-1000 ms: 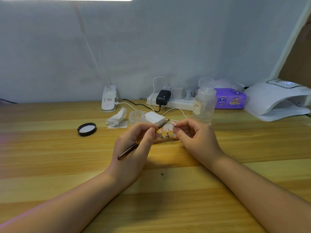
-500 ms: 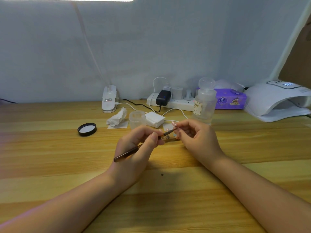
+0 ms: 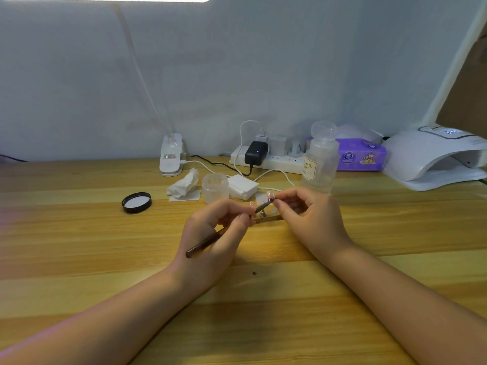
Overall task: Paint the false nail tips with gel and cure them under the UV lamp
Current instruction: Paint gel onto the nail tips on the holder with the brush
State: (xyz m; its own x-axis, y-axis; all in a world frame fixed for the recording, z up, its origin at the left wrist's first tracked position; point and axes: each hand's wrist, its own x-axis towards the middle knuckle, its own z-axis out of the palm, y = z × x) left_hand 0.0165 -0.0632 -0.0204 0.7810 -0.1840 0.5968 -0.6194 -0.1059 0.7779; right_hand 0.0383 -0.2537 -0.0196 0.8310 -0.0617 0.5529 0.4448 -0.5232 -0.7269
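My left hand (image 3: pixel 213 233) grips a dark brown gel brush (image 3: pixel 208 242), whose tip reaches a pale pink false nail tip (image 3: pixel 270 196). That nail tip sits on a small stand pinched by my right hand (image 3: pixel 308 219) just above the table. Below them lies a wooden holder strip (image 3: pixel 267 219) with a metal peg (image 3: pixel 262 213) still standing on it. The white UV lamp (image 3: pixel 434 156) stands at the far right, its opening facing me. An open frosted gel jar (image 3: pixel 214 188) is behind my left hand, its black lid (image 3: pixel 136 202) lying further left.
A clear pump bottle (image 3: pixel 320 159), a stack of white pads (image 3: pixel 242 186), a crumpled tissue (image 3: pixel 183 184), a power strip with plugs (image 3: pixel 266 156), a purple tissue pack (image 3: pixel 361 155) and a clip lamp base (image 3: pixel 171 159) line the back of the wooden table (image 3: pixel 79 246).
My right hand lifted one nail tip on its stand off the holder and raised it slightly. My left hand swung the brush tip right onto that nail.
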